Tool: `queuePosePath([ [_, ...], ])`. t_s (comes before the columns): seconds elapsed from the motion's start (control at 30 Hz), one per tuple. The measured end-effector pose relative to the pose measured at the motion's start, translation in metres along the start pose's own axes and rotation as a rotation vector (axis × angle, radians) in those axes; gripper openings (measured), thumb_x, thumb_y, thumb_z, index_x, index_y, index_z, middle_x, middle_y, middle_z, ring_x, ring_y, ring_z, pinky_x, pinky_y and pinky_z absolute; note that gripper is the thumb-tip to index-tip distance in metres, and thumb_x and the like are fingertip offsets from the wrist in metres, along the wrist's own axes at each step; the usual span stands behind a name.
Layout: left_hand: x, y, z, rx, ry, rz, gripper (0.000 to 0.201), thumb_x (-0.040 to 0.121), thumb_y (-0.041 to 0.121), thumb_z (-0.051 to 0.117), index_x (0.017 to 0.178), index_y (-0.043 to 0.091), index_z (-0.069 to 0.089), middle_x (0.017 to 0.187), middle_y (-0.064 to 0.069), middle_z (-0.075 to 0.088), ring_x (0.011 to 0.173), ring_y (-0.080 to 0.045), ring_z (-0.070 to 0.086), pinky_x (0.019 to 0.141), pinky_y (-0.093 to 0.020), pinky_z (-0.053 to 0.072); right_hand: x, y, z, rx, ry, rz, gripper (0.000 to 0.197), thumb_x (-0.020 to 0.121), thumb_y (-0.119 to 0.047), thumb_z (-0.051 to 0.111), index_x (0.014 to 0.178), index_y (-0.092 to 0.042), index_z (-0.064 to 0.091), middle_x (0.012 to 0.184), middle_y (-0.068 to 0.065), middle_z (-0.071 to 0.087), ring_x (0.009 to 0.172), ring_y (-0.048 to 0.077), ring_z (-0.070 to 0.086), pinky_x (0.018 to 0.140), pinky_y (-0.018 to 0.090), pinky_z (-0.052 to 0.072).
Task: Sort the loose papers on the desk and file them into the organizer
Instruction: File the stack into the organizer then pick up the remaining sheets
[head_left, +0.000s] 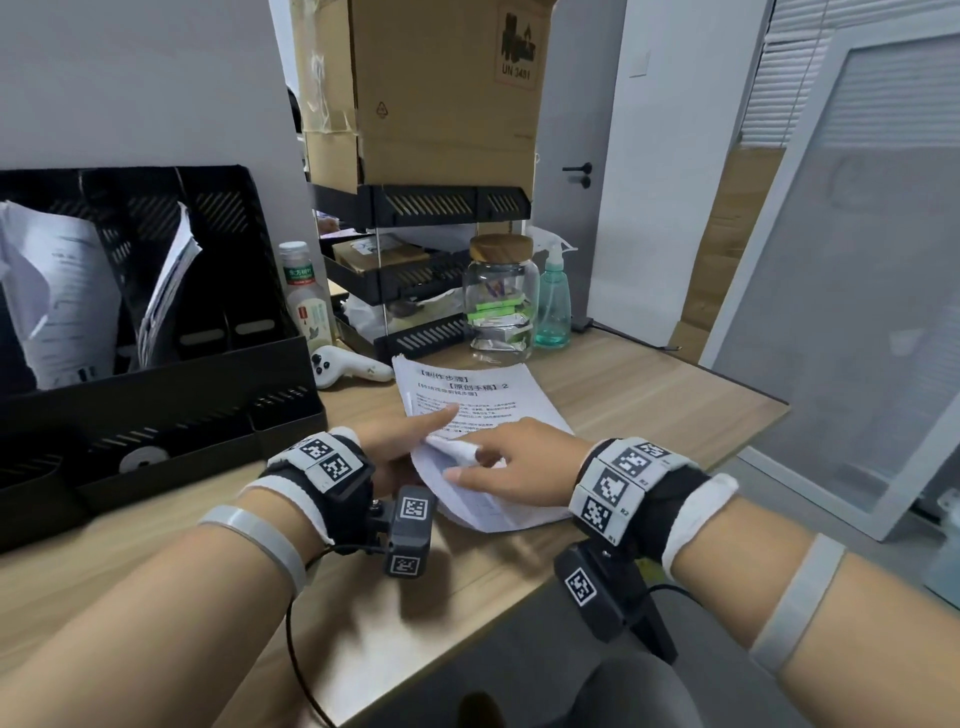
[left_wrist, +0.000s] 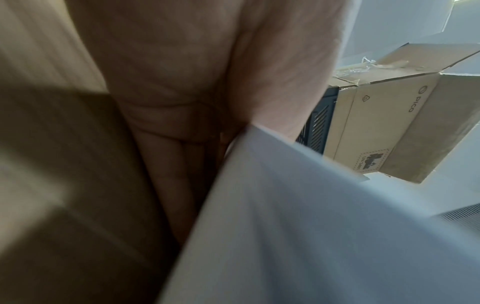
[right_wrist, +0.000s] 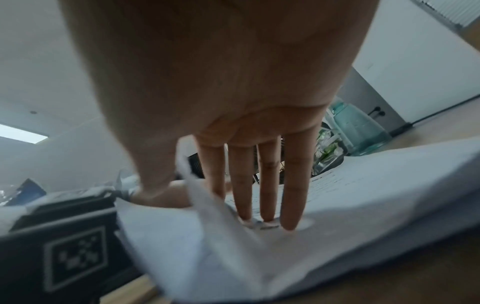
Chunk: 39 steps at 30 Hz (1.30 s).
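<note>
Papers, white printed stack, lay on light wooden desk, right of black plastic slotted organizer, which held curled white sheets. Left hand at stack's near-left edge, index finger straight on top page; other fingers hidden under lifted sheet, grip could not be told. Right hand lay on stack, fingers straight and close together, tips pressing page, thumb against curled-up corner. Clear glass jar with wooden lid stood just beyond stack.
</note>
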<state>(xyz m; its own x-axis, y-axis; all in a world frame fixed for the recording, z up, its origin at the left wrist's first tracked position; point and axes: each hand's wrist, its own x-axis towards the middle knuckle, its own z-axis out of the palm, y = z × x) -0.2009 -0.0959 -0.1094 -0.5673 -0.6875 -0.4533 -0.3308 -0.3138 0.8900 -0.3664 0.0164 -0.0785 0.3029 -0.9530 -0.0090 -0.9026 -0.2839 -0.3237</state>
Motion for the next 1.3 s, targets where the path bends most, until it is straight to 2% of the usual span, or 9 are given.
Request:
queuePosePath([
  [0.13,0.008,-0.005,-0.011,0.002,0.093,-0.005,0.040,0.099,0.008,0.052,0.139,0.005,0.054,0.133,-0.021,0.066,0.128,-0.043,0.058,0.114,-0.058,0.040,0.004,0.016,-0.009,0.138,-0.106,0.038,0.053,0.085,-0.068,0.053,0.124,-0.034,0.065,0.132,-0.010,0.062,0.122,0.012,0.054,0.107,0.034,0.041],
  [0.2,0.007,-0.003,-0.016,-0.038,0.128,0.073,0.037,0.102,0.002,0.048,0.138,0.002,0.053,0.135,-0.023,0.064,0.124,-0.043,0.062,0.110,-0.058,0.044,0.009,0.033,-0.018,0.176,0.064,0.172,0.055,0.089,-0.054,0.059,0.135,-0.025,0.056,0.142,-0.003,0.053,0.129,0.017,0.050,0.109,0.034,0.038],
  [0.27,0.001,0.001,-0.017,-0.086,0.144,0.194,0.037,0.102,0.000,0.048,0.138,0.004,0.054,0.135,-0.022,0.065,0.121,-0.041,0.064,0.105,-0.058,0.048,0.014,0.052,-0.030,0.237,0.289,0.329,0.052,0.091,-0.028,0.065,0.138,-0.012,0.048,0.138,0.003,0.055,0.121,0.021,0.055,0.095,0.027,0.042],
  [0.37,-0.015,0.016,-0.015,-0.147,0.178,0.375,0.035,0.102,0.001,0.050,0.135,0.009,0.057,0.128,-0.016,0.070,0.113,-0.035,0.070,0.091,-0.052,0.059,0.025,0.069,-0.041,0.547,0.403,0.437,0.055,0.090,-0.019,0.065,0.138,-0.011,0.041,0.124,-0.002,0.059,0.117,0.024,0.059,0.089,0.030,0.043],
  [0.6,-0.037,0.042,-0.015,-0.139,0.378,0.718,0.034,0.100,0.016,0.058,0.134,0.008,0.059,0.127,-0.013,0.071,0.116,-0.033,0.069,0.098,-0.057,0.054,0.047,0.041,-0.067,0.708,0.873,0.218,0.032,0.091,-0.008,0.051,0.119,-0.023,0.053,0.120,0.005,0.067,0.109,0.026,0.064,0.099,0.047,0.050],
  [0.83,-0.046,0.032,-0.022,-0.073,0.462,0.795,0.037,0.092,0.030,0.072,0.126,0.017,0.068,0.122,-0.005,0.075,0.113,-0.026,0.071,0.097,-0.053,0.056,0.064,0.012,-0.047,0.805,0.795,0.134,0.033,0.095,-0.008,0.052,0.128,-0.012,0.049,0.100,-0.015,0.056,0.090,-0.003,0.056,0.085,0.028,0.050],
  [1.03,-0.043,0.032,-0.023,-0.092,0.544,0.697,0.026,0.099,0.031,0.061,0.121,0.020,0.070,0.119,-0.003,0.076,0.109,-0.023,0.072,0.096,-0.051,0.057,0.079,0.016,-0.043,0.786,0.779,0.253,0.037,0.092,-0.018,0.061,0.125,-0.012,0.045,0.111,-0.003,0.057,0.104,0.016,0.056,0.090,0.028,0.042],
  [1.17,-0.050,0.036,-0.033,-0.215,0.626,0.660,0.018,0.101,0.028,0.057,0.109,0.021,0.071,0.110,-0.005,0.078,0.101,-0.025,0.076,0.091,-0.053,0.059,0.092,0.011,-0.045,0.508,0.719,0.437,0.065,0.080,-0.032,0.072,0.131,-0.008,0.042,0.134,0.015,0.050,0.122,0.033,0.051,0.105,0.043,0.042],
  [1.3,-0.064,0.043,-0.047,-0.323,0.750,0.695,0.023,0.101,0.031,0.057,0.115,0.017,0.069,0.112,-0.007,0.077,0.101,-0.027,0.075,0.091,-0.053,0.059,0.095,-0.028,-0.049,0.361,0.688,0.265,0.079,0.076,-0.038,0.074,0.142,-0.014,0.036,0.137,0.008,0.039,0.128,0.025,0.044,0.110,0.039,0.038],
])
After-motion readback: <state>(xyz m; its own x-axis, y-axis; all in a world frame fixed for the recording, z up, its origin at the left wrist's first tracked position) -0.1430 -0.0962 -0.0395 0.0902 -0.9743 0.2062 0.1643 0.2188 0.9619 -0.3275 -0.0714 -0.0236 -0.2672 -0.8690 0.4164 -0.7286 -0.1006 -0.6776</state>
